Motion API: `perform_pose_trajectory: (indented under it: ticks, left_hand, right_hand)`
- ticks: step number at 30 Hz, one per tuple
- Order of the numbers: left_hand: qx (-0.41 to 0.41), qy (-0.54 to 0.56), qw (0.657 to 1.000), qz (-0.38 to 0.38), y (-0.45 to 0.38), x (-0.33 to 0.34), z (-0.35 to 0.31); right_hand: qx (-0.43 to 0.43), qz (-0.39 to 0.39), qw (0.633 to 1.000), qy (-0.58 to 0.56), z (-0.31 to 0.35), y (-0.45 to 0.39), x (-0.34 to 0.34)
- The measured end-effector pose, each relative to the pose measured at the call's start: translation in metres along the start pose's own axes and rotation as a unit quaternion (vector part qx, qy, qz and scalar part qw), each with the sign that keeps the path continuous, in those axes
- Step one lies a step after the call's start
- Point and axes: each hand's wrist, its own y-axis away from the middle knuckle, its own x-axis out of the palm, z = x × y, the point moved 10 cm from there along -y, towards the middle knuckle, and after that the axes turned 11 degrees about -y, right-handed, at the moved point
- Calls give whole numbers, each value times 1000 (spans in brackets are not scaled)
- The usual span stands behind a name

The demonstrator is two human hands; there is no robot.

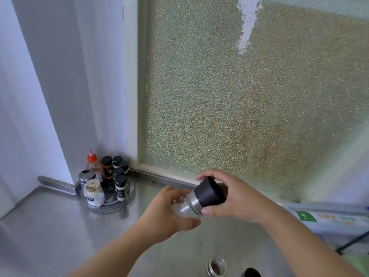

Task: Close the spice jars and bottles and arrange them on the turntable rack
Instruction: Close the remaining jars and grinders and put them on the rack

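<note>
A clear grinder jar [186,206] with white contents, a steel collar and a black cap [209,191] is held tilted above the steel counter. My left hand [169,212] wraps its glass body; my right hand [237,196] grips the black cap. At the back left corner stands the round turntable rack [127,197], holding several black-capped spice jars [120,186], a red-capped sauce bottle [93,166], a steel-lidded shaker [85,177] and a white jar with a tan lid [93,192]. An open glass jar with brown spice [216,266] stands at the bottom edge, a black cap [251,272] beside it.
The steel counter [60,236] runs from the corner to the front. A frosted window [239,96] rises behind it. A printed box [329,220] and a dark cable [351,242] lie at the right.
</note>
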Motion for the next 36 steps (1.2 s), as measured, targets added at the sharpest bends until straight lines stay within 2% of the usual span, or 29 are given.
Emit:
perform_pose_trajectory:
  ticks: [3, 7, 9, 12, 14, 16, 18, 20, 22, 26, 28, 30, 33, 34, 36]
  left_hand:
    - [17, -46, 999, -3, 3, -1, -7]
    - [24, -100, 994, -35, 10, -5, -10]
    - [26, -108, 992, -54, 15, -8, -8]
    - [38, -116, 989, -78, 22, -13, -8]
    - [38, -112, 990, -80, 25, -17, -4]
    - [28, -85, 993, -78, 28, -22, 2]
    - [19, -53, 995, -79, 29, -28, 7]
    - [18, -42, 996, -83, 30, -32, 7]
    - [30, -57, 993, -100, 32, -35, 4]
    - [42, -105, 983, -147, 39, -40, 3]
    - [37, -123, 982, -140, 40, -38, 5]
    - [14, -103, 989, -105, 40, -35, 10]
    - [-68, 60, 994, -55, 40, -37, 27]
    - [-80, 145, 986, -22, 40, -33, 28]
    - [-51, 297, 952, 62, 40, -20, 17]
  right_hand:
    - [14, 28, 994, 104, 12, 1, 4]
    - [68, 28, 987, 142, 6, -4, 10]
    - [106, 29, 986, 124, 1, -5, 16]
    - [190, 22, 981, 26, -13, -4, 31]
    - [206, 34, 978, 13, -14, -3, 35]
    - [142, 89, 980, 110, 0, -6, 33]
    - [15, 131, 970, 206, 30, -6, 38]
    - [-69, 127, 954, 263, 49, -7, 45]
    - [-64, 88, 957, 271, 51, -11, 46]
    - [66, 42, 984, 157, 31, -17, 44]
    - [148, 57, 985, 62, 15, -17, 53]
    - [187, 96, 978, -8, 7, -13, 59]
    - [138, 161, 967, -139, 8, -16, 54]
    - [101, 170, 961, -193, 14, -17, 53]
    - [35, 182, 945, -268, 21, -19, 58]
